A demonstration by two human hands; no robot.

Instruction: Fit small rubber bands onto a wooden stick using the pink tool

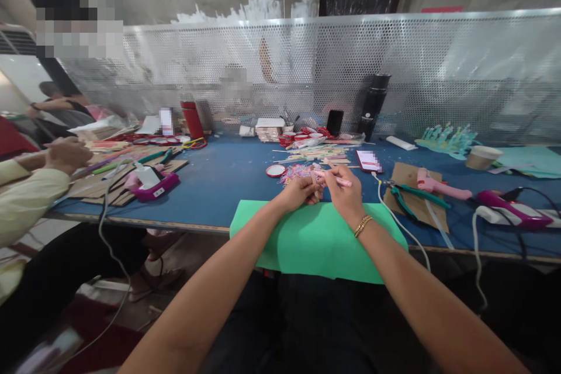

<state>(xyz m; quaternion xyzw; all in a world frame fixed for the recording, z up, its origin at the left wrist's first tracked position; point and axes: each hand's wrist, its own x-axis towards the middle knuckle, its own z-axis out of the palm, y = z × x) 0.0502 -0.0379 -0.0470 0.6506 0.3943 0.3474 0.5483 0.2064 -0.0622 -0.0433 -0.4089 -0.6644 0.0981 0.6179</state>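
Note:
My right hand (346,194) is closed around a slim pink pen-shaped tool (343,181), whose tip points left toward my other hand. Close beside it, my left hand (301,194) has its fingers pinched together; whatever small piece they hold is too small to make out. Both hands are above the near table edge, over a green sheet (324,242) that hangs down toward my lap. Just behind my left hand lies a pile of small multicoloured pieces (294,173). A round red-rimmed lid (276,171) with a white inside sits left of that pile.
On the right are a phone (369,161), teal-handled pliers (404,201), a pink glue gun (442,185) and a purple power strip (517,210). A black bottle (374,106) stands behind. At left, a co-worker's hands (68,155) rest near another power strip (156,186). White cables cross the table edge.

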